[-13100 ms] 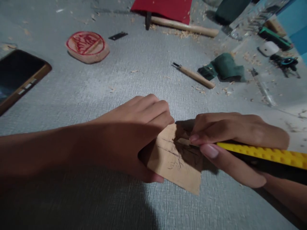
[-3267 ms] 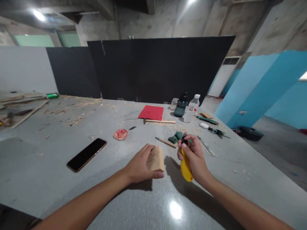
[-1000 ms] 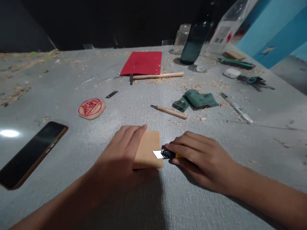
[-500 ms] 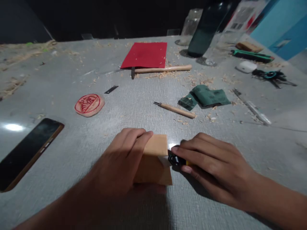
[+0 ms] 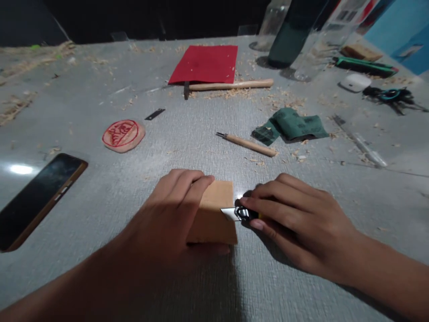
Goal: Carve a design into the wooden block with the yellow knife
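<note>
Two bare hands of ours are over the grey table (image 5: 100, 192), one on each side of a small tan wooden block (image 5: 218, 192). The hands are apart from each other. Our left hand (image 5: 172, 205) is clamped on the left part of the block, with fingers on its far side and the thumb on the side near us. Our right hand (image 5: 295, 217) is closed on a yellow and black knife (image 5: 246, 213). Its shiny blade points left, over the right edge of the block. We cannot tell if the blade cuts into the wood.

Past our hands, we see a thin carving tool with a wooden handle (image 5: 250, 145), and just to its right a crumpled dark green sheet (image 5: 296, 125). Farther back, a wooden-handled hammer (image 5: 231, 85) lies next to a flat red sheet (image 5: 206, 65), with pale wood bits near it. To the left are a roundish pink-tan piece with a red drawing (image 5: 123, 135), a small dark metal strip (image 5: 155, 114) and a black phone with a brown edge (image 5: 38, 199). A dark green bottle (image 5: 291, 40) stands at the back right.
</note>
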Motion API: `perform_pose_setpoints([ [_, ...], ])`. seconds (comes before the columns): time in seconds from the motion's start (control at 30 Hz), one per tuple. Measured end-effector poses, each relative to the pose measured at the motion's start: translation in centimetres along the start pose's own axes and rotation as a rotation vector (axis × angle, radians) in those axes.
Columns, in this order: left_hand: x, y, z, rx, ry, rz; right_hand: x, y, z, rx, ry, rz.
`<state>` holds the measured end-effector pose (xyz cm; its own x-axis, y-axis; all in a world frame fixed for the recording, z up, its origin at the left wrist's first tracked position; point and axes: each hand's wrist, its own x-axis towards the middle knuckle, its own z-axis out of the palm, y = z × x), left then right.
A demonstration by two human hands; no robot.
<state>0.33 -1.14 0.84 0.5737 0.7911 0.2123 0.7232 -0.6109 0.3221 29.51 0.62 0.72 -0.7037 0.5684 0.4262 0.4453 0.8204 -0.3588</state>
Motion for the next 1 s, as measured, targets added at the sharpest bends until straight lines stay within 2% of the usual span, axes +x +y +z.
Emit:
perform_pose_setpoints([
  [0.47,0.3,-0.4,0.0,0.045,-0.008,0.056,0.1,1.0,0.4,-0.026,0.090,0.079],
  [0.73,0.2,-0.1,0.1,0.072,0.039,0.056,0.0,0.1,0.1,-0.032,0.019,-0.083],
  [1.0,0.2,-0.1,-0.1,0.054,0.034,0.045,0.0,0.5,0.2,-0.010,0.000,-0.016],
])
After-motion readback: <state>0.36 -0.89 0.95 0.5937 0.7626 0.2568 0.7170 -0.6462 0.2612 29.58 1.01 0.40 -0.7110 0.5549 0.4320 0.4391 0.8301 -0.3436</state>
